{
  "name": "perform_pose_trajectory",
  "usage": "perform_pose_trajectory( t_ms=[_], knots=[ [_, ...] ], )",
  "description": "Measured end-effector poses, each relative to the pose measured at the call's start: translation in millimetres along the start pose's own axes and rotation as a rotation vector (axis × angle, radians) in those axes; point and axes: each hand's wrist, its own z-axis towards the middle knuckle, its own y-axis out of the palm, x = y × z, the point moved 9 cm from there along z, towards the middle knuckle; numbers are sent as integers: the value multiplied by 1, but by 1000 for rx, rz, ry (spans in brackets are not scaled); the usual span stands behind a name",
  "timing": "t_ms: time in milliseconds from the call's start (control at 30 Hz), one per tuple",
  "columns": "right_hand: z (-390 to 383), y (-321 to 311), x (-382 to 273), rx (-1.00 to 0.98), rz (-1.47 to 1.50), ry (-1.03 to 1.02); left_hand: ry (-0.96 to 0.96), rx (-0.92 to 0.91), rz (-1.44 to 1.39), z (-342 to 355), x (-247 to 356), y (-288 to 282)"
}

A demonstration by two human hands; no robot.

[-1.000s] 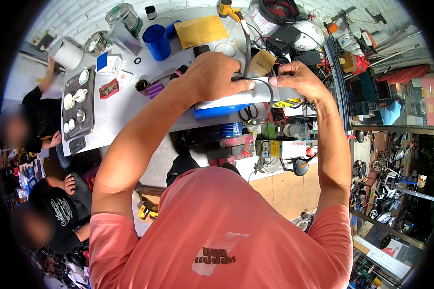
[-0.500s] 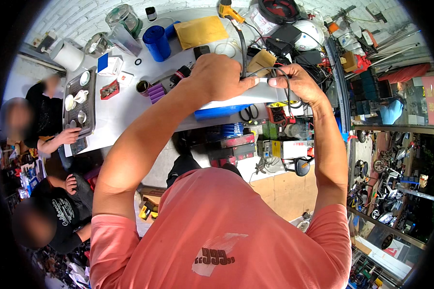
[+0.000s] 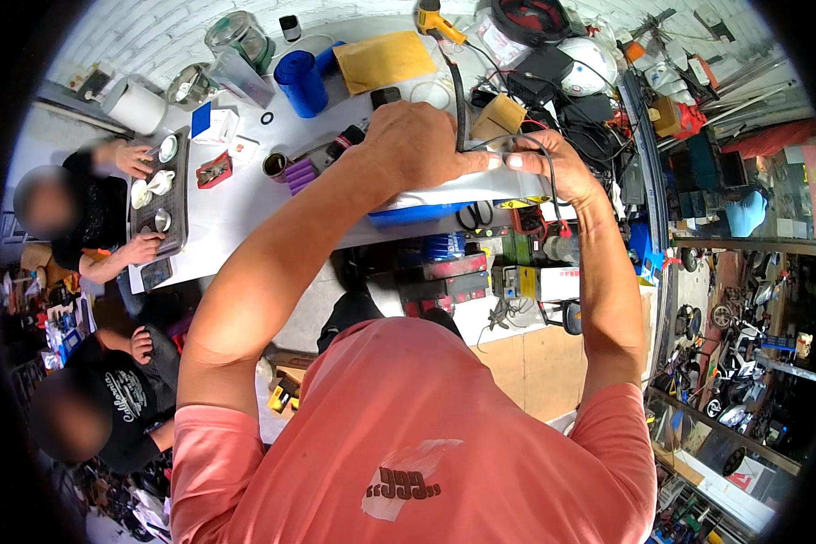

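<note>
My left hand [image 3: 414, 145] is closed at the table's front edge, its thumb stretched toward the right. A thick black cable [image 3: 458, 95] runs down into it from the back of the table. My right hand [image 3: 560, 168] pinches close beside it, and the two thumb tips nearly meet. A thinner black lead loops over the right fingers. What sits exactly between the fingertips is too small and hidden to make out. Beneath the hands hang a blue strip [image 3: 417, 214] and black-handled scissors [image 3: 474, 216]. Purple cylindrical cells [image 3: 301, 177] stand left of my left forearm.
A yellow heat gun [image 3: 437, 23], a tan envelope [image 3: 385, 63] and a blue roll [image 3: 301, 83] lie at the back. Tangled leads and a white helmet [image 3: 587, 65] crowd the right. At left, one person handles cups on a tray [image 3: 174, 231]; another sits nearby.
My thumb tips have come slightly closer together. The person at the tray now has both hands over it, where one showed before. The whole view has shifted a little.
</note>
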Motion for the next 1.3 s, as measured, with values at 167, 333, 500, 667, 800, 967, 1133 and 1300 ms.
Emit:
perform_pose_trajectory(
  t_ms=[167,333,500,667,800,967,1133,1300],
  knots=[
    [2,-2,12,-81,147,-63,-21,-34,16,0,3,2],
    [6,4,25,-48,267,-101,71,142,40,2,2,3],
    [6,9,34,-122,407,-91,-11,-77,51,4,4,7],
    [11,9,41,-108,449,-142,-64,-146,72,5,-1,9],
    [12,6,34,-75,288,-172,-47,-177,60,11,-8,8],
    [-4,8,-7,96,-88,-237,18,-180,-94,3,-23,0],
    [-19,36,-66,120,-496,-465,174,41,-357,0,-50,4],
    [-15,74,-106,70,-660,-626,244,65,-458,-4,-58,7]
  ],
)
